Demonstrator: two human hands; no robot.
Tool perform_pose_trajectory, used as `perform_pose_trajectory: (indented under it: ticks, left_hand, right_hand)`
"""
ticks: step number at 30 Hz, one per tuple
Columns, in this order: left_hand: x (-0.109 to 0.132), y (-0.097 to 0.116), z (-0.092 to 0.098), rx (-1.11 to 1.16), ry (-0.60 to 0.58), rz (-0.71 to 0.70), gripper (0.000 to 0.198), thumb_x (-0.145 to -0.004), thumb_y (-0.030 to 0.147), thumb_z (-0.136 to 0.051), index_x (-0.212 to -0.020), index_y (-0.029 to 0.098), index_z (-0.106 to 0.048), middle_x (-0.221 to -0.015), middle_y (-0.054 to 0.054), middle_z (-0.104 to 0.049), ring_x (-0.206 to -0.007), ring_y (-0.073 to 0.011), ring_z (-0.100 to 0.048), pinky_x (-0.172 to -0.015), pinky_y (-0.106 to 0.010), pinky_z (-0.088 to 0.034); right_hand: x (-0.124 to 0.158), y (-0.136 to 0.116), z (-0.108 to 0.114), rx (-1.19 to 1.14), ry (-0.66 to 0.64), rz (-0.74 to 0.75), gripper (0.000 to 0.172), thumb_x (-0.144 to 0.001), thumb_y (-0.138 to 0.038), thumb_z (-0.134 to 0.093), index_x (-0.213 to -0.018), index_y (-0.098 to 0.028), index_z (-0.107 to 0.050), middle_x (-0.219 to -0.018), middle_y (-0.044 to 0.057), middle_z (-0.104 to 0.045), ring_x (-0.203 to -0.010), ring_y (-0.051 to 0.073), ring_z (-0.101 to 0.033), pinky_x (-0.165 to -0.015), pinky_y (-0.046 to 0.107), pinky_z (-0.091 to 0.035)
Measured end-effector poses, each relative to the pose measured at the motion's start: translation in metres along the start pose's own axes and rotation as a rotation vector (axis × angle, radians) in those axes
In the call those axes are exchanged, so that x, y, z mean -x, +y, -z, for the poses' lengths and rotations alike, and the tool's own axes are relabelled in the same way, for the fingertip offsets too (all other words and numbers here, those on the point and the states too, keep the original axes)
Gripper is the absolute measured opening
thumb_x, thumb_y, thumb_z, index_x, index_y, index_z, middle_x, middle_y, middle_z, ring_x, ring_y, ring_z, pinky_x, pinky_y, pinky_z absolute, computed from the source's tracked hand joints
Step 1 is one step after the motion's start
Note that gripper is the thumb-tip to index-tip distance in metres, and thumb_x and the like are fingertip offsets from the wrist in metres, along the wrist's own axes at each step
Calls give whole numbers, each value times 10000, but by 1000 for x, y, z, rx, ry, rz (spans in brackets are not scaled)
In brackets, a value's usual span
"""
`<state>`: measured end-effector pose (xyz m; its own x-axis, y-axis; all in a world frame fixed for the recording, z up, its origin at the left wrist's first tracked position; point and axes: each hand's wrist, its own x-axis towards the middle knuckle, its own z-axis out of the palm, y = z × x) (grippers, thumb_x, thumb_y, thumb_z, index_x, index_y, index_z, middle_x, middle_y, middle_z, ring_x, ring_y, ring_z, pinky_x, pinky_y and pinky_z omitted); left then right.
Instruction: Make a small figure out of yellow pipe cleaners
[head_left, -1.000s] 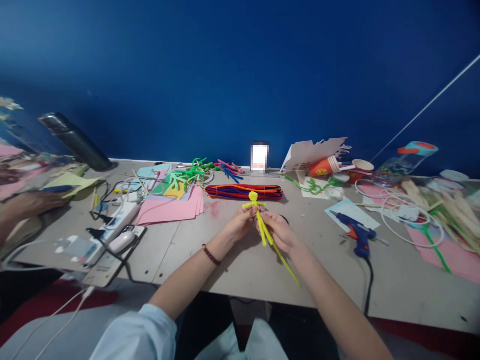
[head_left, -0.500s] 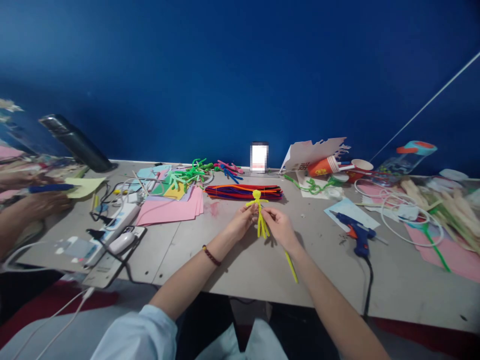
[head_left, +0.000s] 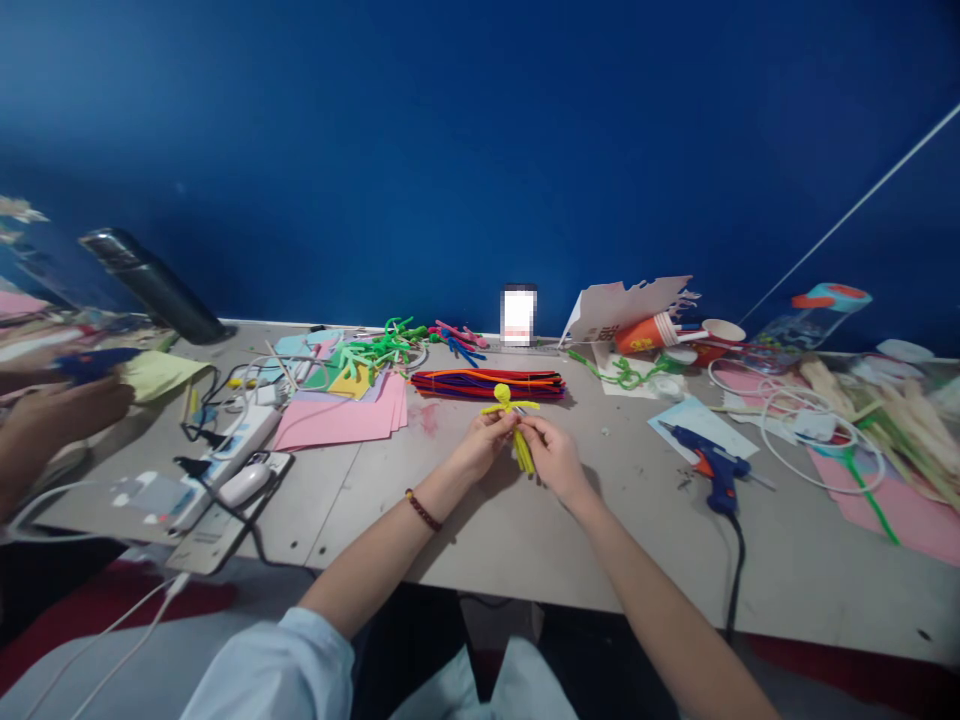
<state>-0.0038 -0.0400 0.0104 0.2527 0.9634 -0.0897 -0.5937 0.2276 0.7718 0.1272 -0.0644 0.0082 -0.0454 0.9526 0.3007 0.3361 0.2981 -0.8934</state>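
Observation:
Between my hands is a yellow pipe cleaner figure (head_left: 523,455) with a coiled round head, two thin arms stretched sideways and legs pointing down toward me. My left hand (head_left: 484,446) pinches it at the waist from the left. My right hand (head_left: 553,458) closes on the same waist from the right, fingertips close to the left ones. Fingers hide the middle of the figure. Just behind it lies a bundle of red, orange and purple pipe cleaners (head_left: 465,385).
To the right, a blue glue gun (head_left: 721,478) rests on light blue paper with its cord trailing off the front edge. Pink paper (head_left: 337,422), a power strip (head_left: 229,460) and a black bottle (head_left: 154,288) are on the left. Another person's hands (head_left: 71,410) work at far left.
The yellow strand that hung below my right wrist is gone from there. The figure's head has tipped slightly left and lower. At far left, the other person's hands have moved.

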Motion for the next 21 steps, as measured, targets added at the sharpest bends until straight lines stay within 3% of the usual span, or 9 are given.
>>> perform_pose_trajectory:
  ticks: [6,13,17,21]
  left_hand:
    - [4,3,-4,26,-115,69,338,-553,355,-830,-728,114,-671,-591,6,-568,-450,-53,-444,-468,-210,-341]
    - [6,5,-2,-2,-212,101,362,-592,399,-804,-777,113,-680,-575,7,-558,-464,-54,-464,-507,-203,-374]
    - [5,4,-4,-4,-122,100,308,-624,353,-792,-799,122,-684,-604,16,-567,-462,-32,-427,-494,-185,-353]
    - [3,2,-5,11,-12,94,240,-626,311,-794,-737,137,-670,-661,2,-614,-592,-63,-537,-583,-188,-402]
  right_hand:
    - [-3,-3,-4,-501,-145,-276,390,-730,-568,-624,-823,-194,-685,-589,5,-626,-504,129,-529,-522,260,-444]
    - [-3,-10,-1,-875,-252,-470,355,-544,-434,-822,-779,-202,-692,-684,-4,-659,-602,113,-584,-671,249,-480]
    - [-4,-4,-2,-713,-232,-412,335,-639,-494,-737,-756,-186,-677,-639,10,-649,-635,138,-597,-671,261,-474]
    - [-4,-1,1,-243,-78,-129,287,-806,-473,-558,-835,-208,-663,-747,23,-660,-700,167,-602,-680,284,-465]
